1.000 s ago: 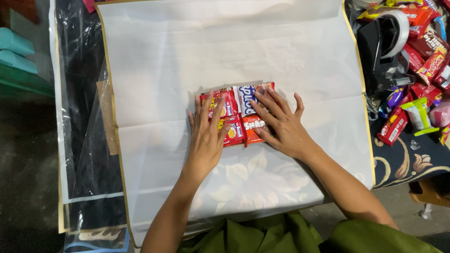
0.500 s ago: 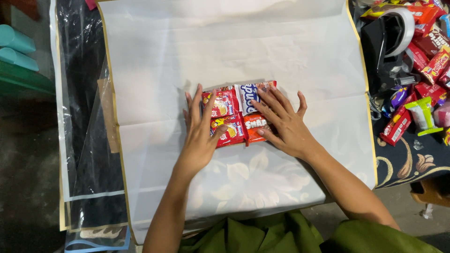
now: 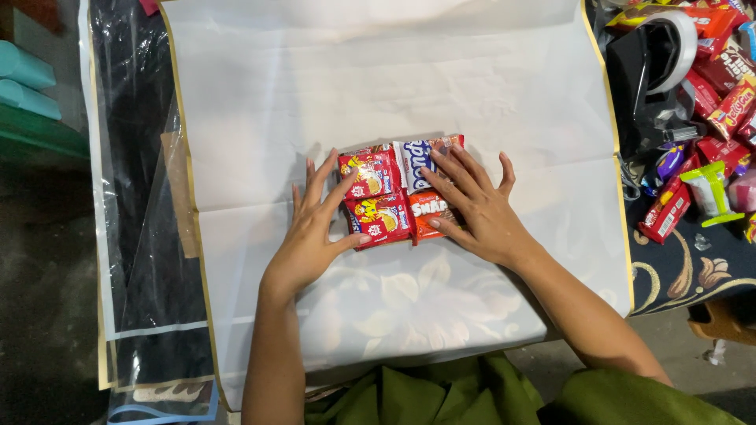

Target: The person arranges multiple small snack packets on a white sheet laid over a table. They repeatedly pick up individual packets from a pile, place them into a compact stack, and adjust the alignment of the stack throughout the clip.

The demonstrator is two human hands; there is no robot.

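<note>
A big white sheet of paper (image 3: 394, 94) lies flat, not yet folded. In its middle sits a small pile of snack packets (image 3: 396, 189), packed close together (four, I think). The left hand (image 3: 311, 236) and right hand (image 3: 476, 208) press flat on the pile, fingers spread. More snacks (image 3: 709, 102) wait right of the paper.

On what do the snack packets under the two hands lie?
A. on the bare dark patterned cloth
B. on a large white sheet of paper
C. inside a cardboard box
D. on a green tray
B: the snack packets, pressed by the left hand and the right hand, rest in the middle of the white paper sheet.
</note>
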